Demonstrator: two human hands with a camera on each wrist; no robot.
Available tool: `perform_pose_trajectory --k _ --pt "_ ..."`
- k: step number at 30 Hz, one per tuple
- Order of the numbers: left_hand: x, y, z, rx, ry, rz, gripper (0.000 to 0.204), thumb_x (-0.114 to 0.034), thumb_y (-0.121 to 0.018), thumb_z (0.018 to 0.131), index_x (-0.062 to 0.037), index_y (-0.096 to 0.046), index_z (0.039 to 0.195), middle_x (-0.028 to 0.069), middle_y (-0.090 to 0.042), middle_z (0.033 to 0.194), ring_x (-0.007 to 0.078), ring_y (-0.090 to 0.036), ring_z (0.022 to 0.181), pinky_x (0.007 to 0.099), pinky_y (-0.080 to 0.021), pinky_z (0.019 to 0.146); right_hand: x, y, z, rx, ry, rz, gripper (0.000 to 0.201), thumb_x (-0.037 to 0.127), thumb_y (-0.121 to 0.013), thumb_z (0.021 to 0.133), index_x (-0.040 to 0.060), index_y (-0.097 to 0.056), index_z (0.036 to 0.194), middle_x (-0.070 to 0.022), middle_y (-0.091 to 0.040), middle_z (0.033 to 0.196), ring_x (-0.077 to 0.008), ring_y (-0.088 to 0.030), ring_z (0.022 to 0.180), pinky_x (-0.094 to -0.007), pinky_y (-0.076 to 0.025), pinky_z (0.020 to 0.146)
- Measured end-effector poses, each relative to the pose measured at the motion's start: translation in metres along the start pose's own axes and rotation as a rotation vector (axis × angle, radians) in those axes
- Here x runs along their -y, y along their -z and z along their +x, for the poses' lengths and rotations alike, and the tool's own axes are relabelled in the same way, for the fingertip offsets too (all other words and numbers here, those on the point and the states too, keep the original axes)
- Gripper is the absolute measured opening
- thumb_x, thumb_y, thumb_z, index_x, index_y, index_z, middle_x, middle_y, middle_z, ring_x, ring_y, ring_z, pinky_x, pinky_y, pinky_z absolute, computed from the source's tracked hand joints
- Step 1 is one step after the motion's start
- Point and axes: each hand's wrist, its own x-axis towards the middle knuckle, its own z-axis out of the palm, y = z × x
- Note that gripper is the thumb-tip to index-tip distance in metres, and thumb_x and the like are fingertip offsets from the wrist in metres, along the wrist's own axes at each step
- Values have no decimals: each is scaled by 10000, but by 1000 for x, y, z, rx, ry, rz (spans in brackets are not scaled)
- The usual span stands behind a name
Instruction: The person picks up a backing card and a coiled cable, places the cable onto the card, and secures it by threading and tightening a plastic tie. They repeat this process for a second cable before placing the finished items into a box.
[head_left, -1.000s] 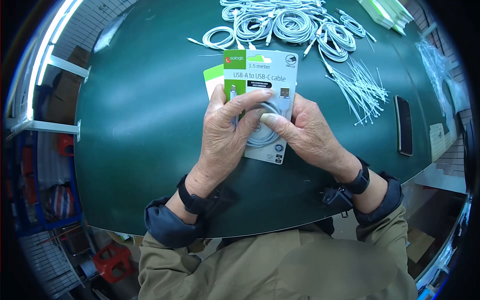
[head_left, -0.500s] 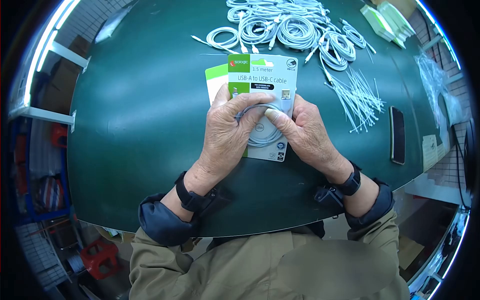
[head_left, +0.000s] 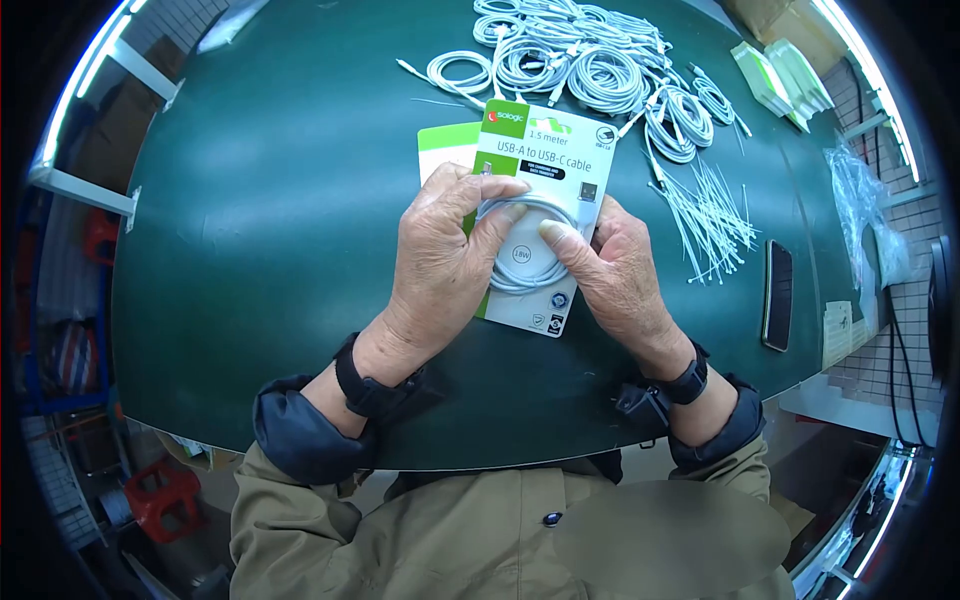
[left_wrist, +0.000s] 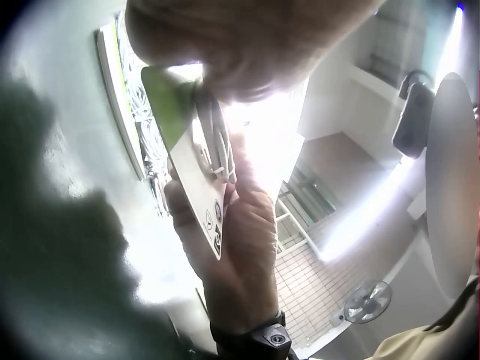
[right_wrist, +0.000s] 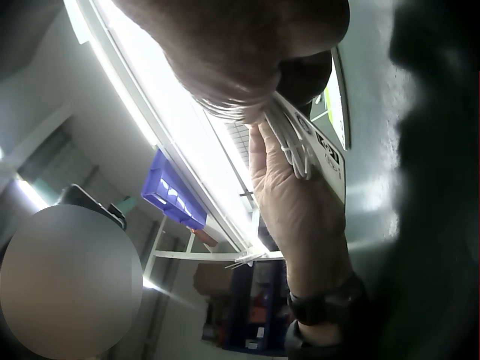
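Both hands hold up a white and green packaging card printed "USB-A to USB-C cable", tilted over the table. A coiled white cable lies against its front, around a printed "18W" circle. My left hand grips the card's left side, its thumb and forefinger pinching the top left of the coil. On the opposite edge, my right hand pinches the card, thumb in front beside the coil and fingers behind. Those rear fingers are mostly hidden in the head view. Another green and white card shows behind the left hand.
Coiled white cables are heaped at the back of the green table. White cable ties spread out to the right, near a phone. Green and white cards stack at the back right, with clear plastic by the edge.
In the head view the card leans slightly clockwise and sits a little further right. The thumbs stand farther apart, showing more of the coil. The whole table view has shifted slightly.
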Motion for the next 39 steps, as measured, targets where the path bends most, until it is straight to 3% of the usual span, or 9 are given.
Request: perform_pose_trajectory --k 7,11,14,15,21,27,33,36,39 --pt "-10 -15 -8 -78 169 -327 385 -10 -723 964 -90 -666 1336 132 -602 1299 206 -620 1148 323 -552 950 8 -1 1 -111 34 54 319 138 -674 1044 -58 -637 1293 -125 -753 1150 -134 -712 1010 -299 -600 861" --pt "-19 0 -3 -25 -116 169 523 -3 -793 859 -138 -672 1350 110 -581 1375 270 -485 1340 391 -542 1009 3 7 6 -166 40 172 296 168 -657 1064 -44 -648 1271 -109 -755 1134 -114 -709 987 -282 -596 835" --pt "-30 21 9 288 -437 413 496 -44 -861 757 -152 -754 1229 45 -645 1316 304 -519 1265 416 -538 989 3 13 9 -157 17 280 302 208 -639 1077 -34 -652 1257 -101 -753 1122 -101 -701 959 -267 -589 814" --pt "-30 18 9 264 -458 399 451 -83 -885 687 -161 -801 1123 -14 -715 1177 281 -578 1120 396 -555 899 4 14 9 -140 11 314 306 212 -637 1078 -36 -651 1256 -100 -752 1119 -100 -700 955 -265 -588 812" --pt "-34 22 12 384 -435 387 371 -57 -871 703 -144 -803 1057 -22 -724 963 204 -627 820 351 -554 702 -3 12 5 -99 15 252 329 235 -642 1071 -44 -640 1247 -101 -751 1096 -108 -701 941 -268 -593 795" --pt "-15 15 9 381 -488 240 321 -35 -882 722 -121 -798 1019 17 -723 914 212 -651 772 357 -547 679 0 10 2 -107 13 219 309 218 -648 1065 -43 -646 1231 -100 -753 1085 -115 -704 939 -281 -592 810" --pt "-8 8 -2 352 -417 103 382 -38 -905 717 -92 -792 1079 47 -739 952 239 -686 851 357 -572 752 10 9 0 -154 43 150 257 162 -634 1069 -38 -658 1228 -95 -752 1093 -105 -693 940 -286 -586 811" --pt "-28 9 7 196 -323 153 512 -47 -928 695 -78 -763 1178 78 -741 1068 250 -684 965 354 -571 821 11 9 3 -229 86 210 284 183 -645 1072 -38 -652 1250 -103 -750 1113 -113 -702 964 -293 -591 831" --pt "-32 5 3 40 -56 7 639 -157 -888 825 -21 -607 1382 95 -694 1200 220 -657 1066 343 -563 894 7 11 6 -280 137 291 349 226 -698 1055 -35 -633 1277 -118 -745 1152 -131 -709 1033 -300 -592 878"
